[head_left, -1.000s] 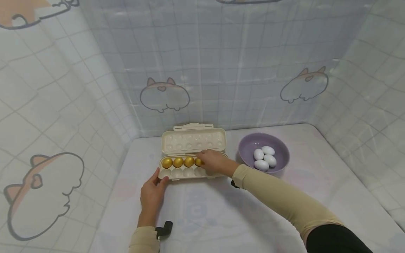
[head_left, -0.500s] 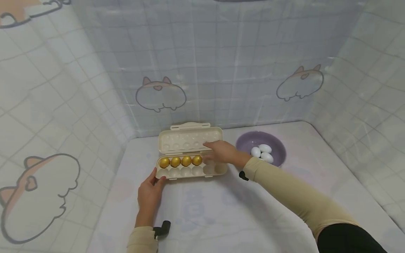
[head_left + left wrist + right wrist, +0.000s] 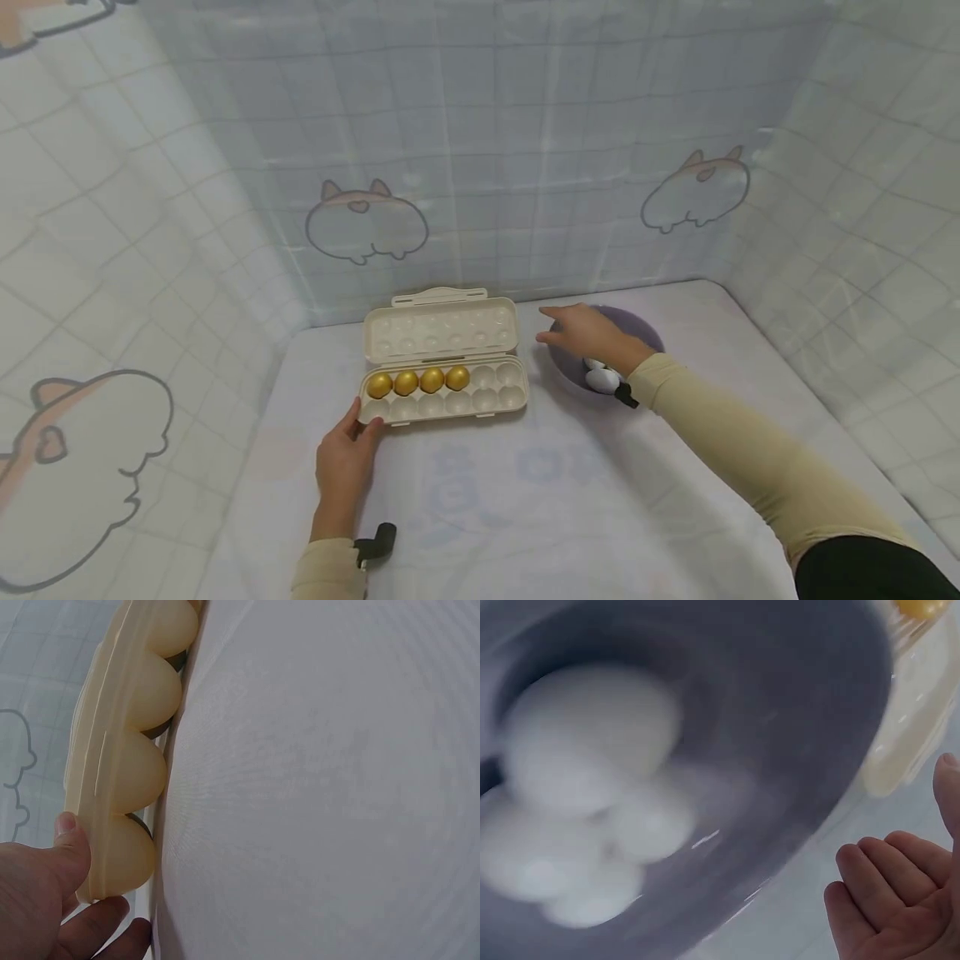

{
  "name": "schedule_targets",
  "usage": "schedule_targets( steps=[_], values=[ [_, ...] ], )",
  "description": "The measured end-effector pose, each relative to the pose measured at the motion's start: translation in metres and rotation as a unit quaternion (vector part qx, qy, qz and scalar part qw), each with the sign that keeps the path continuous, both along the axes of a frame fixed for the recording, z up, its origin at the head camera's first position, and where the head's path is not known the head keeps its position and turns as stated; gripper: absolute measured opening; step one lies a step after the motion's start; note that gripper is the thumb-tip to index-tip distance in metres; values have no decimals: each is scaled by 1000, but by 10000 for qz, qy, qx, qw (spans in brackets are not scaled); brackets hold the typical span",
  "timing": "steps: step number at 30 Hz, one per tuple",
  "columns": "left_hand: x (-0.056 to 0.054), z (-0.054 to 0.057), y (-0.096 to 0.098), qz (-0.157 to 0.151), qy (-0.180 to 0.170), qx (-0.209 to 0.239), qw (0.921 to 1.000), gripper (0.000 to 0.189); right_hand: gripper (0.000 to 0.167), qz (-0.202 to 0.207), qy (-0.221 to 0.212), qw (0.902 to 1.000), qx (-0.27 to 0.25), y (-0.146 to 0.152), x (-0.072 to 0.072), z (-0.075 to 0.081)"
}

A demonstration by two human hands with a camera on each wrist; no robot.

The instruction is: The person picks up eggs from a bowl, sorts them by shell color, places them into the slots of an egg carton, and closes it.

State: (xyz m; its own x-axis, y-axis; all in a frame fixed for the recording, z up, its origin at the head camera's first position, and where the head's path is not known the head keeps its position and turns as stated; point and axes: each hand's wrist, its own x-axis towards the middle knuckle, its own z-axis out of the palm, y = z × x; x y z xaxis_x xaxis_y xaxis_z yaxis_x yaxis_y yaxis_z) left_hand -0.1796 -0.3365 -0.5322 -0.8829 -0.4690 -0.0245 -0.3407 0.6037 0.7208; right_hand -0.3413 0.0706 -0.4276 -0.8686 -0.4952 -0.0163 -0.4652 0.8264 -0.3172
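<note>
A cream plastic egg carton [image 3: 441, 327] lies open, its lid folded back. Several gold eggs [image 3: 406, 382] fill the left part of its back row; the front row holds none. At the carton's front left corner my left hand [image 3: 345, 462] grips the rim, thumb above and fingers beneath in the left wrist view. Over the purple bowl [image 3: 651, 335] hovers my right hand [image 3: 592, 333], fingers loosely extended and holding nothing. Several white eggs [image 3: 589, 739] lie in that bowl, blurred in the right wrist view and partly hidden by the hand in the head view.
A white patterned cloth [image 3: 480, 508] covers the table. Tiled-print curtains [image 3: 480, 167] with cartoon animals rise behind and on both sides. The bowl stands to the right of the carton, with a narrow gap between them.
My right hand has left the carton's back row, where a gold egg now shows, and moved right to above the bowl. My left hand has stayed on the carton's corner.
</note>
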Motion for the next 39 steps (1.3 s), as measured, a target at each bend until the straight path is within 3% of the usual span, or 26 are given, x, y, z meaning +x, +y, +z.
schedule_targets(
  steps=[9, 15, 24, 29, 39],
  values=[
    [1, 3, 0, -58, -162, 22, 9998, 69, 55, -336, 50, 9993, 127, 53, -3, -14],
    [3, 3, 1, -44, -141, 60, 9999, 69, 49, -543, -211, 9974, 413, 72, -5, -26],
    [1, 4, 3, -32, -124, 66, 9999, 70, 32, -581, -311, 9951, 731, 87, -7, -32],
    [1, 4, 3, -15, -154, 84, 9998, 71, 36, -684, -395, 9934, 828, 90, -9, -37],
    [0, 0, 2, 41, -110, 119, 9999, 70, 18, -643, -106, 9945, 824, 85, -12, -44]
  ],
)
